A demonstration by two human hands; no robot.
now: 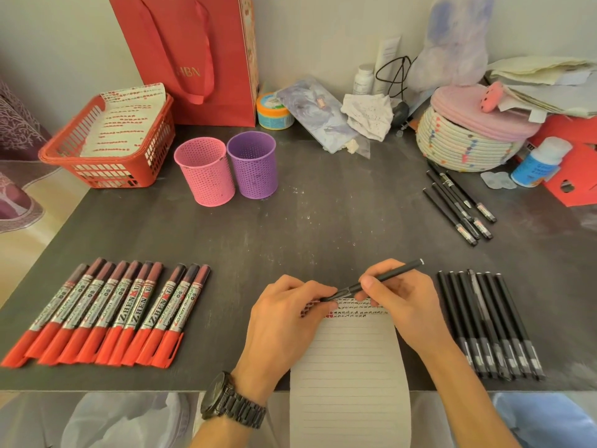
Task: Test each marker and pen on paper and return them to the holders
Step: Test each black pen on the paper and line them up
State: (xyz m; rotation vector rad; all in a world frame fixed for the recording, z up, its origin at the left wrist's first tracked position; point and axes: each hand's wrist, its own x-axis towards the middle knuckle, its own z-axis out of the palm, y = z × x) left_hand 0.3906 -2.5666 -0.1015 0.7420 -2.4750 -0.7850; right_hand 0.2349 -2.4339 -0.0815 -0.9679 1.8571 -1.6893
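Observation:
A black pen (389,275) lies slanted above the top of a lined paper sheet (350,367). My right hand (400,295) grips the pen's barrel. My left hand (287,315) pinches the dark cap end at the pen's tip, just over rows of red and black test marks. A row of red-capped markers (106,313) lies at the left. A row of black pens (487,324) lies at the right. The pink holder (205,171) and purple holder (252,164) stand upright at the back, and nothing shows inside them.
More black pens (458,205) lie at the back right near a woven basket (465,143). A red plastic basket (106,140) with marked paper sits at the back left, beside a red gift bag (193,56). The paper overhangs the table's front edge.

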